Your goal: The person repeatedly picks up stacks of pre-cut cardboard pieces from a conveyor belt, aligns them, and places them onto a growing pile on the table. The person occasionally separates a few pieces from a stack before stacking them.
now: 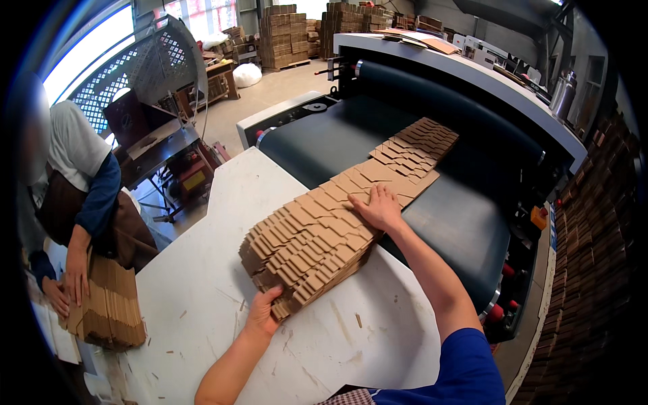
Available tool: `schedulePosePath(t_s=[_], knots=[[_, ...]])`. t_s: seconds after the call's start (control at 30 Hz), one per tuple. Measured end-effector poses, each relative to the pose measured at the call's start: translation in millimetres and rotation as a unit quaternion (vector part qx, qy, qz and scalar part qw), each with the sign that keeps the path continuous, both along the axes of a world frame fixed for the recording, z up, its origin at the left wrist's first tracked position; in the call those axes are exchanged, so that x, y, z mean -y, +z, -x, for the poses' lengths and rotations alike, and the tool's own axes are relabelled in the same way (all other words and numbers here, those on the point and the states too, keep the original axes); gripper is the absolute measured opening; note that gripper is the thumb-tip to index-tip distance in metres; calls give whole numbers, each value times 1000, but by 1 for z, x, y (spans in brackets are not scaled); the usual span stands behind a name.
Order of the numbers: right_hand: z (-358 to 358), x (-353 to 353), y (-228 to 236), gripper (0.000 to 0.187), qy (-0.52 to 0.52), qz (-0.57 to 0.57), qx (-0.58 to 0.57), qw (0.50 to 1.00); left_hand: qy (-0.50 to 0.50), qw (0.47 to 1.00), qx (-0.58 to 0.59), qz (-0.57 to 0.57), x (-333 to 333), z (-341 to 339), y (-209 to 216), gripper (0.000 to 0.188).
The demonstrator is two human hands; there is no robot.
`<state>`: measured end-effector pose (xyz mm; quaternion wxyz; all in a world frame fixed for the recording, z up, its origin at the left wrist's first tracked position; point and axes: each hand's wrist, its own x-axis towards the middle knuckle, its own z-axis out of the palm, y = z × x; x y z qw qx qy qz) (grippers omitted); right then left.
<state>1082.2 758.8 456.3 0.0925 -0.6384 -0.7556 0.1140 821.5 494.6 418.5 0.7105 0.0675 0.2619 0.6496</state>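
Overhead, we look down into a big workshop: stacks of cardboard [283,34] on pallets stand at the top of the frame, and a long dark machine [472,115] with a wide conveyor belt [459,223] runs across the upper right. Below it, filling the lower middle, lies our white table [196,283], scuffed and dotted with small scraps.

Across belt and table runs a long overlapping row of flat cardboard blanks [337,216], from the middle right down toward the centre. We judge the gathering as partly done: the near end is already bunched into a thick stack on the table, while the far end lies fanned out on the belt, not yet drawn in.

Our left hand [263,310] grips the near lower corner of the stack, fingers curled under its edge. Our right hand [379,206] lies flat and spread on top of the row, pressing down, well apart from the left.

At the lower left, another person's hands [71,280] rest on a separate upright bundle of blanks [108,310].
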Motion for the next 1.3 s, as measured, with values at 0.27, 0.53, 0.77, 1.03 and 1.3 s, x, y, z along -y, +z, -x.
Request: schedulePosePath(t_s=[0.27,0.53,0.77,1.03,1.3], knots=[[59,146,76,77,249,9,-105,963,125,987,-88,45,194,97,35,64],[36,-5,0,96,-42,-5,111,993,79,988,-117,68,174,106,40,54],[123,75,34,108,59,139,67,986,-10,993,-98,61,125,80,35,53],[157,161,62,95,94,73,-139,983,74,967,-241,21,189,49,92,50],[143,283,58,62,264,33,-552,790,46,651,-748,-120,296,-4,71,73]])
